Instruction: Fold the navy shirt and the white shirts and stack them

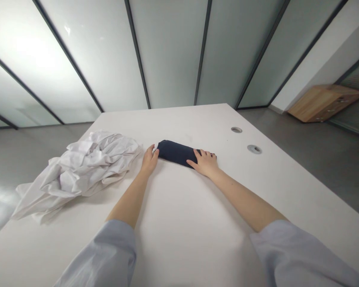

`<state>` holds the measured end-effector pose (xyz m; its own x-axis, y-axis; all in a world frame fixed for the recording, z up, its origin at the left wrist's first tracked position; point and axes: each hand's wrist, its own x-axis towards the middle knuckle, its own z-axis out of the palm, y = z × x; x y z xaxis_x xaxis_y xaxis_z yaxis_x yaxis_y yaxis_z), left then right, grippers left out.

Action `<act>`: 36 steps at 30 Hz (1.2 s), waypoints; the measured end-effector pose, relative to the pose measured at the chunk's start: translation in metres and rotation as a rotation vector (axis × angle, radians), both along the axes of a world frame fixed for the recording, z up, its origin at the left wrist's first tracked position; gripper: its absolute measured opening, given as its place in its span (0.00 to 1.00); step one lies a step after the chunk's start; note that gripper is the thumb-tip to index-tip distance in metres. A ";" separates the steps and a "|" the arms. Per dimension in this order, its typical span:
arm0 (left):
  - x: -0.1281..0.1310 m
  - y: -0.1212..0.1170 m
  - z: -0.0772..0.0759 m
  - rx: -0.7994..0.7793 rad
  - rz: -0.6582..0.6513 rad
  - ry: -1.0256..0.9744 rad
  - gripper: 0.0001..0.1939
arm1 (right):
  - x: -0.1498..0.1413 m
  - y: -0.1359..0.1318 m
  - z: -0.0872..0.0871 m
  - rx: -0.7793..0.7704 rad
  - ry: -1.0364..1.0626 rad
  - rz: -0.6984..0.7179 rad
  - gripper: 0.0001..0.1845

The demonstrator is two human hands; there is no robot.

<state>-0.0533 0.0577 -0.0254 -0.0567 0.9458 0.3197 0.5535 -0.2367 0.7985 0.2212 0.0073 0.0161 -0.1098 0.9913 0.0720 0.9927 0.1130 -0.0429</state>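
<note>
The dark bundle (175, 152) lies on the counter (185, 207) beneath our right hand's (207, 163) spread fingers and beside our left hand's (150, 161) parted fingers, and if we press unevenly, it could skew or come loose.

Illumination is bright, strongest at the upper-left glass panels (20, 44). Soft shadows underlie the forearms. Wide-angle distortion stretches the edges.

So the right hand (207, 163) covers part of the dark navy folded fabric bundle (176, 152), can't see that bit. Crumpled white cloth (86, 167) hides some of the smooth white table (185, 223), whose near side gets cut off, same as both pale blue fabric sleeves (107, 251). Fittings on the light brown wooden cabinet (323, 104)? Too tiny, tbh.
</note>
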 end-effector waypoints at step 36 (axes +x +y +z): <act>0.002 -0.010 0.018 -0.133 -0.004 0.145 0.22 | 0.165 0.041 -0.007 -0.030 -0.095 -0.273 0.29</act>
